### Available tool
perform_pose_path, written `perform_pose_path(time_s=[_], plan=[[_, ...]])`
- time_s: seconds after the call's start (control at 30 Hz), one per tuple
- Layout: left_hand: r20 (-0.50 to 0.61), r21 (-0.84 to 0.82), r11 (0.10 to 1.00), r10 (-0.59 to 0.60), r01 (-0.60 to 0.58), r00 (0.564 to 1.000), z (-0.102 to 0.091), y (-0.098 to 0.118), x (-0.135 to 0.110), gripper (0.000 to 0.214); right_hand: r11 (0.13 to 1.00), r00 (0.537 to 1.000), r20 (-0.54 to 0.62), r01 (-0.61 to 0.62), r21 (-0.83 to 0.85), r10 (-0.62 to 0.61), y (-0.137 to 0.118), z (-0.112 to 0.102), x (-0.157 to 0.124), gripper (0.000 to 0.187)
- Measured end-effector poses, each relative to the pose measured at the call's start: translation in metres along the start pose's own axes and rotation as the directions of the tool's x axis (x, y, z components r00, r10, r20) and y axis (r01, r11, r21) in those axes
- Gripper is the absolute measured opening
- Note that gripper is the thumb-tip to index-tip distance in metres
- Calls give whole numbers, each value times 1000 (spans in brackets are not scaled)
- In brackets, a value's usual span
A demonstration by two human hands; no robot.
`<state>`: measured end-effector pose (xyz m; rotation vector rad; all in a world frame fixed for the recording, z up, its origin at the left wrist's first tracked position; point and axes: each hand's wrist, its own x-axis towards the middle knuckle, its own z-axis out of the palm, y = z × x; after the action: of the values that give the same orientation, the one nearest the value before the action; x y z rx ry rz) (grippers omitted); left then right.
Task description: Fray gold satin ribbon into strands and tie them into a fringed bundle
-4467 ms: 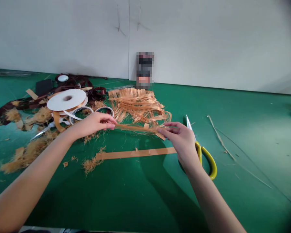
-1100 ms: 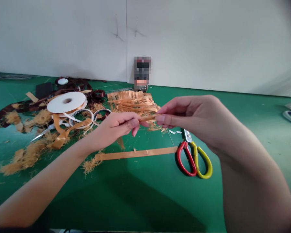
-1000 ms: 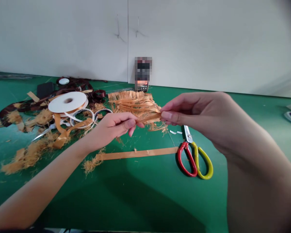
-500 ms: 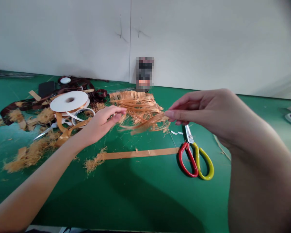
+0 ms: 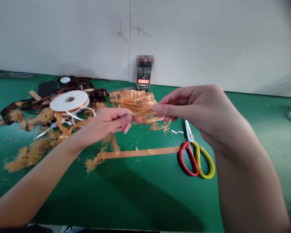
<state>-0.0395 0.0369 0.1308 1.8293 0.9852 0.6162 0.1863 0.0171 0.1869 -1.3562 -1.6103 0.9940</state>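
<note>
A tan ribbon strip [image 5: 144,112] stretches between my two hands above the green table. My left hand [image 5: 111,122] pinches its left part, and a blurred tail of the strip hangs below the fingers. At the other end, my right hand [image 5: 184,105] holds it between thumb and fingertips. Just behind lies a pile of fringed tan ribbon pieces [image 5: 133,97]. Closer to me, a flat tan ribbon [image 5: 140,152] with a frayed left end lies across the table. Scissors with one red and one yellow handle [image 5: 190,139] rest below my right hand, partly open.
On the left are a white ribbon spool [image 5: 60,103], dark brown ribbon [image 5: 9,111] and frayed tan scraps [image 5: 26,158]. Small pointed scissors [image 5: 45,131] lie among them. A phone [image 5: 144,74] leans against the white wall [image 5: 196,42].
My left hand has come right and closed on the strip, which was held only by my right hand before. My right hand has shifted slightly left.
</note>
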Motion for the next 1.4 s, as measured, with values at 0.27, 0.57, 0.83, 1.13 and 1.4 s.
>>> perform_pose_path(time_s=[0.27, 0.57, 0.83, 1.13, 1.4], plan=[[-354, 399, 915, 86, 67, 931, -37, -17, -7, 25, 993, 982, -164, -84, 79, 96, 25, -6, -3, 18], [-98, 758, 651, 174, -39, 980, 7, -80, 1, 32, 844, 964, -118, -267, -466, 240, 132, 19, -11, 26], [-396, 726, 669, 218, 159, 892, -11, -97, -6, 34, 563, 909, -406, -388, -730, 99, 159, 9, -18, 20], [-239, 810, 585, 258, 46, 936, -1, -101, -7, 32, 479, 904, -425, -396, -783, 52, 182, 6, -5, 24], [-204, 863, 502, 239, 59, 949, -3, -104, -9, 40, 536, 850, -526, -448, -716, 8, 180, 8, -4, 33]])
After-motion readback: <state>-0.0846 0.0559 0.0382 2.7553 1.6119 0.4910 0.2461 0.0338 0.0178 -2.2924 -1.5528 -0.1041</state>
